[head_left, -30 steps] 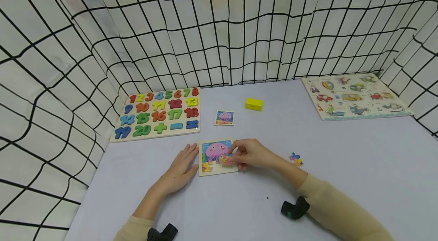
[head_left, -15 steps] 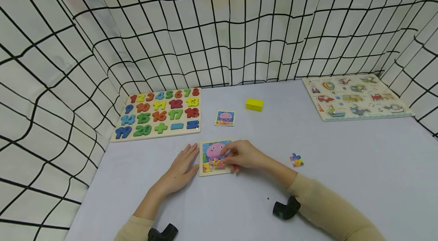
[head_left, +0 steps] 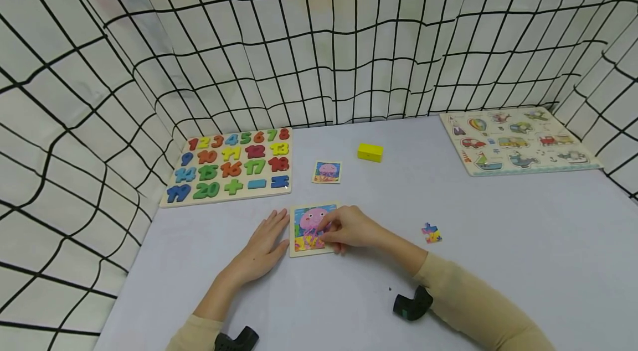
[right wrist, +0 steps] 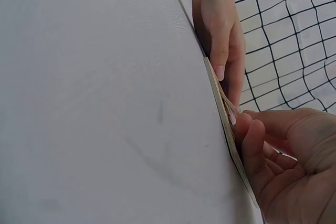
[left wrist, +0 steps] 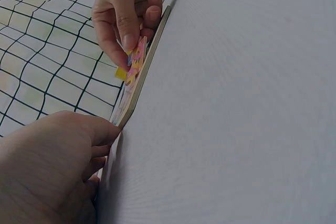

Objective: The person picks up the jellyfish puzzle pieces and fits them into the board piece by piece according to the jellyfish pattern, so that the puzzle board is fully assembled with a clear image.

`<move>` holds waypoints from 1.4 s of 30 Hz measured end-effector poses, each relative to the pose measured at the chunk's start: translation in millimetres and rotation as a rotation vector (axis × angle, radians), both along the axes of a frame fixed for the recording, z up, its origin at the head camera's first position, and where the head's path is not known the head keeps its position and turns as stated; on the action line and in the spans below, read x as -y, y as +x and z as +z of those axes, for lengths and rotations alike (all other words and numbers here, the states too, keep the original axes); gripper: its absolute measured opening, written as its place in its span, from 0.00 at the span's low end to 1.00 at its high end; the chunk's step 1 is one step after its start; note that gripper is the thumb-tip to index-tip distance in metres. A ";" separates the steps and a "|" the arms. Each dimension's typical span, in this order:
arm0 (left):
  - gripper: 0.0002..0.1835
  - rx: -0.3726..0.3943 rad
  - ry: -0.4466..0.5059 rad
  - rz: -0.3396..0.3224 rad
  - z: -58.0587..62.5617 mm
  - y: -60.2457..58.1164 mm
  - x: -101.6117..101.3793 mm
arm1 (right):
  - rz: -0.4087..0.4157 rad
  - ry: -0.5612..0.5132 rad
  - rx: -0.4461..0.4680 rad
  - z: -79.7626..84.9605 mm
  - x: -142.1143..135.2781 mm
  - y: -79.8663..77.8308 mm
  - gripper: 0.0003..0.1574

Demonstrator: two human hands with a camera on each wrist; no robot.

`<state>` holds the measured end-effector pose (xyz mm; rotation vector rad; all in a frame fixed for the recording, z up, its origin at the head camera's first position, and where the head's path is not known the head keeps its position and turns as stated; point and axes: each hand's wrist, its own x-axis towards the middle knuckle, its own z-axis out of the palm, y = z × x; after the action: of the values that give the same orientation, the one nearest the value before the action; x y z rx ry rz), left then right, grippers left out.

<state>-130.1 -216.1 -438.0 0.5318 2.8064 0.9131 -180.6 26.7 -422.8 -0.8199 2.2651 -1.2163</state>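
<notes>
A small square jigsaw puzzle [head_left: 310,219] with a pink jellyfish picture lies in its wooden frame on the white table. My left hand [head_left: 259,248] lies flat with straight fingers, fingertips at the frame's left edge. Over the lower right of the picture, my right hand [head_left: 351,227] pinches a puzzle piece [left wrist: 135,65] between thumb and fingers. In the left wrist view the piece is tilted, one side raised above the frame. The right hand covers the right side of the puzzle in the head view. A loose puzzle piece [head_left: 431,233] lies to the right.
Behind the puzzle are a small jellyfish picture card [head_left: 327,172] and a yellow block [head_left: 370,153]. A number board [head_left: 229,168] stands back left, a vehicle puzzle board [head_left: 518,140] back right. Black netting [head_left: 329,41] rises behind the table.
My right hand has moved left over the puzzle, bringing the pinched piece from the right edge to the lower middle and down toward the board. The left hand stays still.
</notes>
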 end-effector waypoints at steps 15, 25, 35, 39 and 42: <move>0.31 0.000 0.007 0.000 0.3 0.0 -0.5 | -0.049 0.078 -0.088 -2.9 5.8 0.6 0.05; 0.30 -0.014 0.014 -0.002 -0.6 -0.3 -0.1 | -0.072 0.112 -0.139 0.0 8.3 2.1 0.10; 0.30 -0.024 0.015 -0.008 0.6 -0.7 -0.5 | -0.097 0.122 -0.143 -0.9 8.6 2.2 0.11; 0.30 -0.028 0.015 -0.007 0.3 -0.5 -0.7 | -0.099 0.114 -0.153 -0.5 8.7 3.0 0.11; 0.30 -0.023 0.016 -0.005 -0.4 -0.2 -0.6 | -0.094 0.106 -0.157 -0.5 8.5 3.8 0.11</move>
<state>-130.3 -215.5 -438.3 0.5554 2.8192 0.9352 -176.8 18.2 -423.3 -0.8025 2.4966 -1.0946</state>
